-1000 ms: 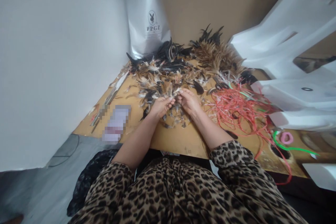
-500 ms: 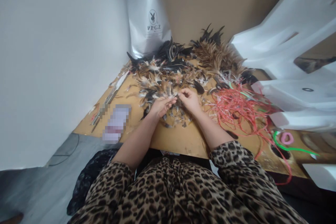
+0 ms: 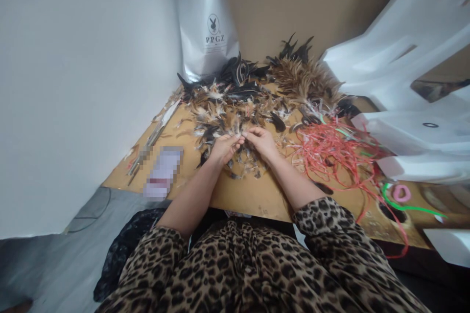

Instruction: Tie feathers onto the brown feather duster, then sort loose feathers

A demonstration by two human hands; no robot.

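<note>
Fingertips of both hands meet over a spread of mixed feathers. My left hand (image 3: 225, 148) is closed in a pinch on the base of a small tuft of pale and brown feathers (image 3: 232, 124). From the right, my right hand (image 3: 262, 143) pinches at the same spot, its thumb and forefinger against the left fingertips. What exactly lies between the tips is too small to make out. Loose brown, white and black feathers (image 3: 209, 110) cover the table (image 3: 246, 200) beyond the hands, and small speckled ones (image 3: 249, 161) lie below them.
Brown feather bundles (image 3: 304, 76) and black feathers (image 3: 238, 71) lie at the back, before a silver bag (image 3: 205, 24). Tangled red strips (image 3: 334, 149) and a white sewing machine (image 3: 422, 132) are on the right. A blurred-out phone-like rectangle (image 3: 164, 171) and thin rods (image 3: 149, 144) lie left.
My right hand has moved slightly left, so its fingertips now meet those of my left hand. My left hand has hardly moved.
</note>
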